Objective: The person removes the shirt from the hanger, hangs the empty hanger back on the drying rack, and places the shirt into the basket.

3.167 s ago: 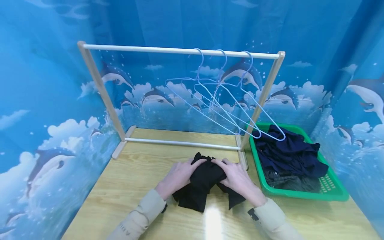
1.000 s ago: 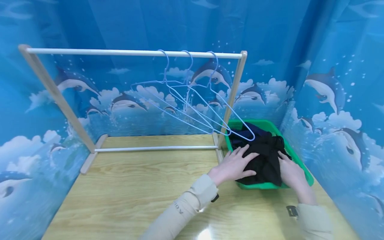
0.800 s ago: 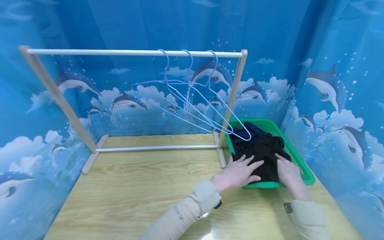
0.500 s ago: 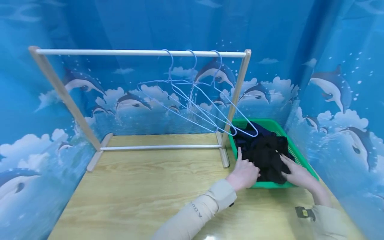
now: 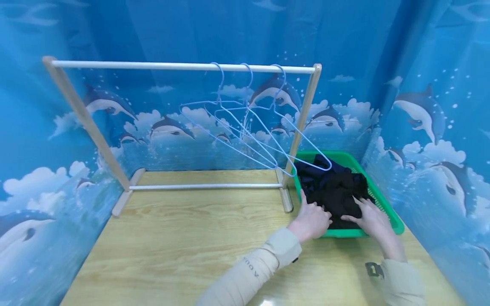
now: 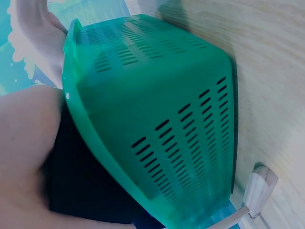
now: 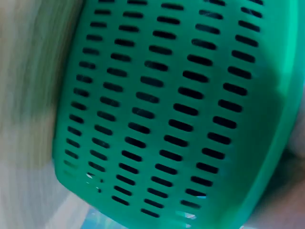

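A green plastic basket (image 5: pixel 393 221) stands on the table at the right of the head view, filled with dark clothes. A crumpled black garment (image 5: pixel 336 199) lies on top, in front of a navy one (image 5: pixel 325 165). My left hand (image 5: pixel 311 219) is at the basket's near left corner, index finger straight along the left side, the other fingers bent down into the cloth with their tips hidden. My right hand (image 5: pixel 373 219) rests on the garment's right side, thumb and fingers spread. Both wrist views mostly show the basket's slotted walls (image 6: pixel 176 124).
A rack with a white top rail (image 5: pixel 153 65) and wooden legs (image 5: pixel 89 127) stands at the back of the wooden table (image 5: pixel 183 238). Three pale blue wire hangers (image 5: pixel 249 106) hang near its right end, their lower corners reaching the basket's back left side. A dolphin-print curtain surrounds the table.
The black garment has gone from the table into the basket, both hands moving right with it. Since then the left hand has shifted from spread fingers to one straight index finger; the hangers swing slightly.
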Demonstrator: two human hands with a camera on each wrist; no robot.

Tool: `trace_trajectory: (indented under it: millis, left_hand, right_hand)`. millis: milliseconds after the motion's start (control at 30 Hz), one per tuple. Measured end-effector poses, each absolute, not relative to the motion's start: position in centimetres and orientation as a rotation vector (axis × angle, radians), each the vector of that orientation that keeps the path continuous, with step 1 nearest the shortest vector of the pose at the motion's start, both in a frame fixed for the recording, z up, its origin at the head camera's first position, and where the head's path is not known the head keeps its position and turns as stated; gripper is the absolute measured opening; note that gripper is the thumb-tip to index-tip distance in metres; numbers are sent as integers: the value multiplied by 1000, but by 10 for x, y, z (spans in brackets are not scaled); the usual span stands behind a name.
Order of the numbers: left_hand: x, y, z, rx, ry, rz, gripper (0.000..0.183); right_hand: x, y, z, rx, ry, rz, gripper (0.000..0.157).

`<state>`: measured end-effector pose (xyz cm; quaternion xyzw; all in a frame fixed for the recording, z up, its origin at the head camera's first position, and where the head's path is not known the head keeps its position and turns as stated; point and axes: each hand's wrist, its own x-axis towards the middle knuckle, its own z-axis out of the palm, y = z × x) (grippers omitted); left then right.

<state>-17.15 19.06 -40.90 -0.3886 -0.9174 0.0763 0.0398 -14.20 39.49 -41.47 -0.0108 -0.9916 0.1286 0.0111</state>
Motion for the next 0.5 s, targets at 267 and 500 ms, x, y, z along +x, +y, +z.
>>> trace_trajectory:
  millis: [267, 500]
  left_hand:
    - [-165, 165, -410, -1252, -2724, -83, 38]
    - [-159, 134, -396, -1338, -2477, -436, 29]
  right_hand:
    - [-128, 383, -402, -166, -3048, 370, 97]
    - [-97, 374, -384, -256, -2901, 519, 95]
